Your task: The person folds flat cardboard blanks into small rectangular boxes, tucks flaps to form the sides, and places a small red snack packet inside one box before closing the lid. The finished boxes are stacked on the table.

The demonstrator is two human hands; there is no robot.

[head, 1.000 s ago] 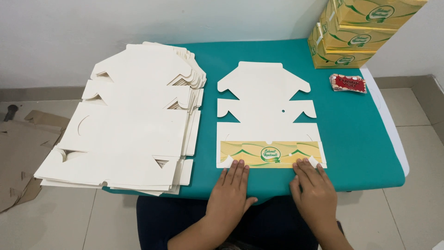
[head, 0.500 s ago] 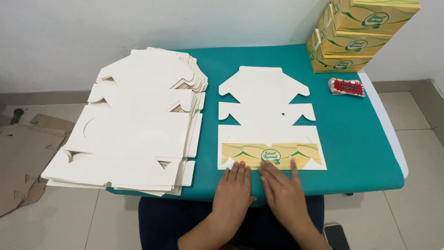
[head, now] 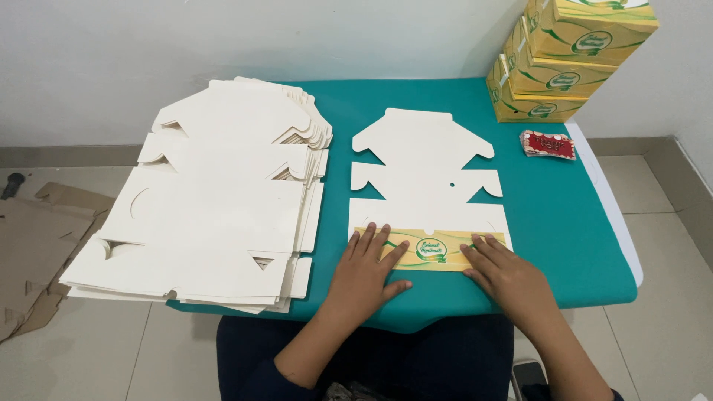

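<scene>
Both hands press flat, fingers spread and grasping nothing: left hand [head: 364,271] and right hand [head: 509,276] on the folded yellow flap [head: 434,249] of the flat carton blank [head: 423,174], mid-table [head: 549,223], stack of blanks [head: 215,200] at nine o'clock.

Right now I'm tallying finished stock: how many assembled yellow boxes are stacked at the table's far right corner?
3: the bottom box, the middle box and the top box, which the frame edge crops; more may sit above, out of view.
</scene>
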